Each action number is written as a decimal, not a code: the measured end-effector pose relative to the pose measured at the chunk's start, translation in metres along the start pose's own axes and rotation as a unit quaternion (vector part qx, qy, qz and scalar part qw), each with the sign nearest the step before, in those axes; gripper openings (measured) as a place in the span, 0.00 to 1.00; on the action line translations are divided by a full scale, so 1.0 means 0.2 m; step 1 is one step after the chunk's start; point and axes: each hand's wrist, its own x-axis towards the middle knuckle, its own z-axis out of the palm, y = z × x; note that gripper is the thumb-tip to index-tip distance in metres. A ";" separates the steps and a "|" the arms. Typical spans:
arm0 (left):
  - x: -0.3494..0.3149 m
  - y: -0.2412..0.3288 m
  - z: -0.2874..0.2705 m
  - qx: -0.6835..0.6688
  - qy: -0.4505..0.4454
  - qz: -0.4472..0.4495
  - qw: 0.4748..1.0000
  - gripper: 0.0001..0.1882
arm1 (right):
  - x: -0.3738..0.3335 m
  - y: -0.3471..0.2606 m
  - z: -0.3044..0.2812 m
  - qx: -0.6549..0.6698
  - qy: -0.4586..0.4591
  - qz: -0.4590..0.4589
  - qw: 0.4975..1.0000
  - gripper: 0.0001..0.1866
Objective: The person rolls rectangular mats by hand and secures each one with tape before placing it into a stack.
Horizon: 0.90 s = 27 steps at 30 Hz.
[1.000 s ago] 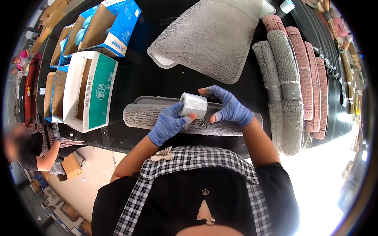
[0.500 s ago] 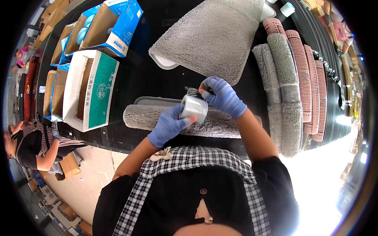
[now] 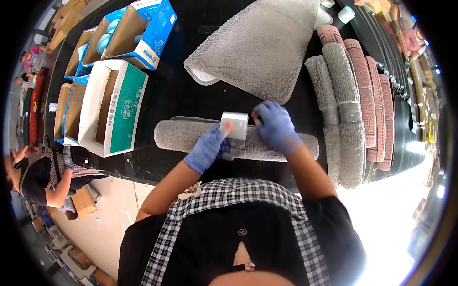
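While left hand [image 3: 206,148] angles inward, grip clamped on clear roll [image 3: 235,127], right hand [image 3: 277,127] curls palm-down beside it, grip unclear.

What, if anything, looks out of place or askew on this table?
The flat gray mat lies slanted, a pale corner poking from under its left edge, unlike the neater row of rolled mats. A small pale speck sits nearby on the black tabletop. No spill shows.

Right grip [image 3: 276,126] lowered beside the film roll [image 3: 236,126], roll turned side-on, left grip [image 3: 205,148] higher on it
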 end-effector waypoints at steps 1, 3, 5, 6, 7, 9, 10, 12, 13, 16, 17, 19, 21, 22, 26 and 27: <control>0.04 0.06 0.01 0.002 0.011 -0.003 1.000 0.41 | -0.14 -0.03 -0.03 0.004 0.052 -0.034 0.998 0.23; 0.11 0.18 0.07 0.008 0.039 -0.033 0.999 0.38 | -0.29 -0.09 0.01 0.013 0.104 -0.062 0.993 0.27; 0.12 0.18 0.06 -0.008 0.031 -0.013 0.999 0.34 | -0.29 -0.12 0.13 -0.145 0.204 -0.049 0.967 0.30; 0.10 0.16 0.07 -0.004 0.024 -0.012 1.000 0.34 | -0.29 -0.11 0.17 -0.200 0.237 -0.037 0.950 0.31; 0.03 0.11 0.08 0.044 -0.058 0.018 0.997 0.35 | -0.26 -0.06 0.17 -0.186 0.182 -0.011 0.966 0.33; -0.12 -0.04 0.02 0.096 -0.101 0.020 0.990 0.35 | -0.17 -0.03 0.13 -0.144 0.060 0.016 0.988 0.39; -0.15 -0.15 -0.04 0.103 -0.071 -0.004 0.992 0.34 | -0.11 -0.04 0.07 -0.142 0.063 0.016 0.988 0.39; -0.10 -0.42 -0.14 0.076 -0.004 0.020 0.997 0.31 | -0.01 -0.06 -0.04 -0.082 -0.063 0.008 0.995 0.40; -0.05 -0.50 -0.20 0.084 0.002 0.002 0.996 0.30 | 0.06 0.00 -0.05 -0.045 -0.097 0.010 0.994 0.47; 0.04 -0.30 -0.10 0.152 -0.013 -0.084 0.985 0.30 | 0.16 0.22 -0.06 -0.005 -0.083 -0.029 0.996 0.55; 0.07 -0.24 -0.06 0.176 -0.029 -0.071 0.981 0.28 | 0.18 0.25 -0.11 0.032 -0.069 -0.026 0.997 0.55; 0.13 -0.22 -0.04 0.151 -0.038 -0.071 0.985 0.23 | 0.20 0.29 -0.19 0.046 0.086 -0.053 0.994 0.50; 0.18 -0.21 -0.07 0.117 -0.029 -0.081 0.989 0.21 | 0.22 0.25 -0.25 0.016 0.174 -0.119 0.977 0.41; 0.18 -0.22 -0.11 0.116 -0.027 -0.072 0.990 0.20 | 0.21 0.13 -0.32 0.000 0.115 -0.090 0.989 0.34; 0.23 -0.27 -0.16 0.099 -0.040 -0.084 0.991 0.26 | 0.17 0.04 -0.04 -0.066 0.228 -0.129 0.963 0.31; 0.23 -0.26 -0.16 0.100 -0.040 -0.088 0.990 0.27 | 0.18 0.05 -0.09 -0.073 0.242 -0.115 0.961 0.31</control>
